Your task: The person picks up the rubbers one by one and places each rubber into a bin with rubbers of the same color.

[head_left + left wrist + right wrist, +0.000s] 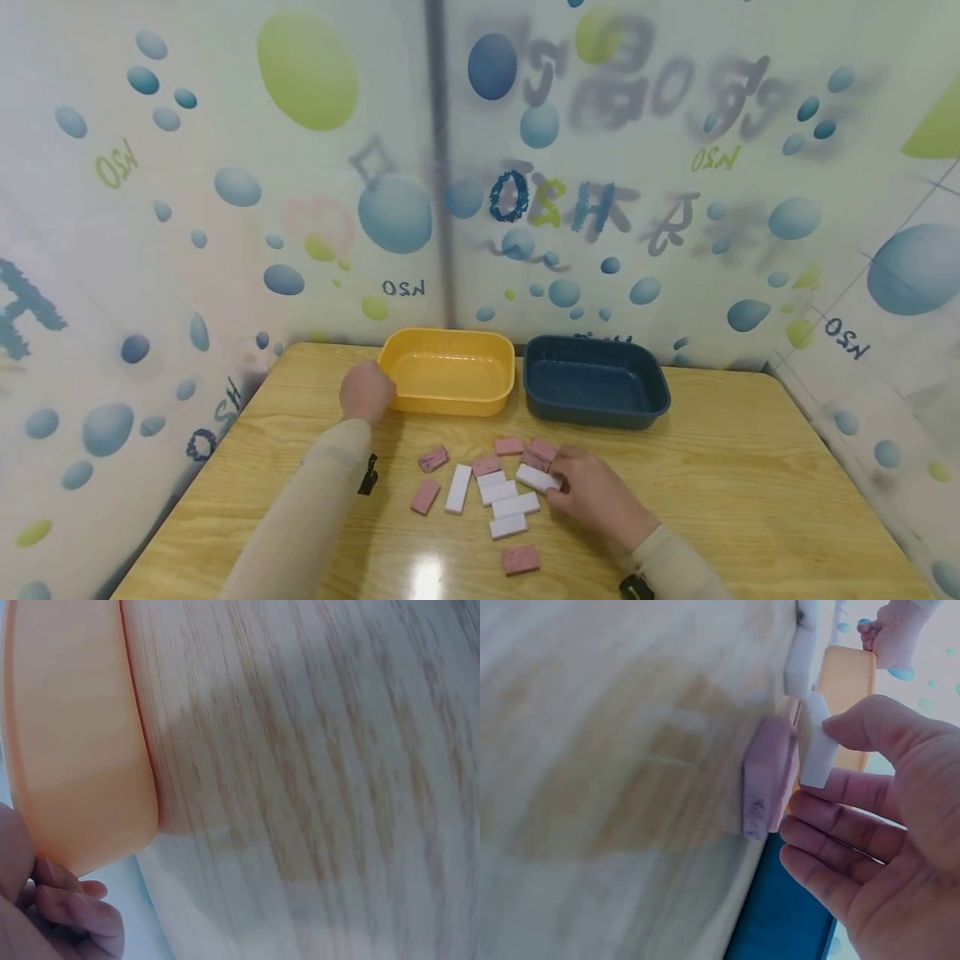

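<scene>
My left hand (366,392) holds the left rim of a yellow plastic bin (450,407); in the left wrist view its fingers curl at the bin's corner. My right hand (596,493) pinches a small white rectangular block (537,478) between thumb and index finger, the other fingers extended below it. In the right wrist view the white block (816,746) looks tilted beside a pink block (765,776). Several white blocks (515,505) lie bunched left of the right hand, touching or overlapping. Pink blocks (538,452) lie behind and around them, some with dark marks.
A dark blue bin (592,415) stands right of the yellow one at the table's back edge. One white block (458,489) and two pink blocks (425,497) lie apart on the left. Another pink block (521,559) lies nearest the front. A patterned curtain (480,167) rises behind.
</scene>
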### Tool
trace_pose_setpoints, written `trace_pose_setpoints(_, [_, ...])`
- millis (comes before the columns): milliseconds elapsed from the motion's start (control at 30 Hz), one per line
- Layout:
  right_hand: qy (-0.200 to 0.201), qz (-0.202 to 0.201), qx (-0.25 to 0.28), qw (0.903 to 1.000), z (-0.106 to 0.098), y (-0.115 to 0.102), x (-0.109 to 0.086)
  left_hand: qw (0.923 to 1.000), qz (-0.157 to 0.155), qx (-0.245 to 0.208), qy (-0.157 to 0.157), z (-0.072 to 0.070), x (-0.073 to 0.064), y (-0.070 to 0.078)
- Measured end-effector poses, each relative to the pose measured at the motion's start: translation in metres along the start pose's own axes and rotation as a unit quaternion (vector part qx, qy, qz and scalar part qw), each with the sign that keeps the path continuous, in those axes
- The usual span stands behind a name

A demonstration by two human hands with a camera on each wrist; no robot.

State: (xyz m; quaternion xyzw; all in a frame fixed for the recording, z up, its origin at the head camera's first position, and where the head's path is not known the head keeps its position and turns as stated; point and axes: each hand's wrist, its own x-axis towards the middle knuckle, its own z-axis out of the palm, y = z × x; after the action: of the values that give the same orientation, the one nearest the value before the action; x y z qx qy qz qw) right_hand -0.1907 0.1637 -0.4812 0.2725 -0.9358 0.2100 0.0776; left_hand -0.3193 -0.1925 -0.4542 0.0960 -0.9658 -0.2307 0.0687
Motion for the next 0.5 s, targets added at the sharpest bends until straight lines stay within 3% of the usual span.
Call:
trace_pose_setpoints(300, [-0.025, 0.073, -0.016, 0.9969, -0.011, 0.0, 0.009, 1.0, 0.008, 0.004, 0.004, 0.001, 0.003, 0.002])
trace_pose_setpoints(500, [0.035, 0.032, -0.027, 0.9985, -0.014, 0.003, 0.017, 0.9998, 0.019, 0.006, -0.006, 0.003, 0.003, -0.004])
